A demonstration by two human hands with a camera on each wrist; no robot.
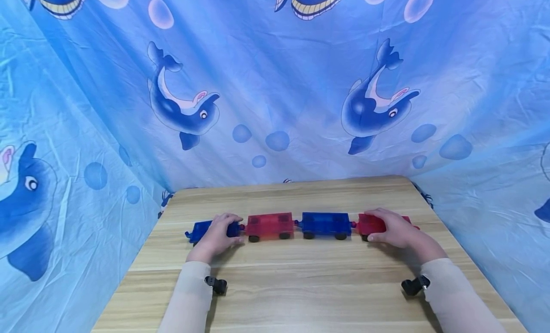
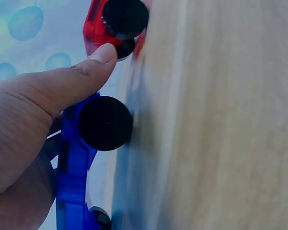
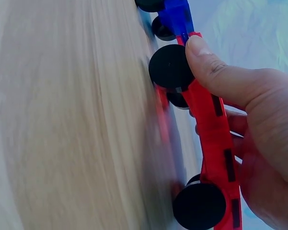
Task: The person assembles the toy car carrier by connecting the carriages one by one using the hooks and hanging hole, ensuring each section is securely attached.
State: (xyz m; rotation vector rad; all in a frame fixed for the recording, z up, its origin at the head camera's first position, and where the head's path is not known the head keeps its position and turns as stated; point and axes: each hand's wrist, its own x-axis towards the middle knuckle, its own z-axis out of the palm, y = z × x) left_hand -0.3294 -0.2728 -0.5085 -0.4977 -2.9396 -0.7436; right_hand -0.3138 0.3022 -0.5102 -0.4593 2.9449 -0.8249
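Observation:
Translucent red and blue toy train cars stand in a row on black wheels, linked end to end. My left hand [image 1: 219, 235] grips the leftmost blue car [image 1: 201, 229] from above, its thumb on the near side, reaching towards the coupling. Beside it in the row come a red car [image 1: 269, 225] and another blue car [image 1: 325, 223], neither touched by a palm. At the right end my right hand [image 1: 393, 230] holds the last red car [image 1: 370, 223]. In the right wrist view its thumb lies by the front wheel of that red car [image 3: 213, 134], and the other fingers are partly hidden behind.
The cars stand across the far half of a wooden table [image 1: 301, 285]. Blue fabric [image 1: 275, 84] printed with dolphins and bubbles hangs behind the table and on both sides. Each sleeve carries a small black wrist camera [image 1: 219, 286].

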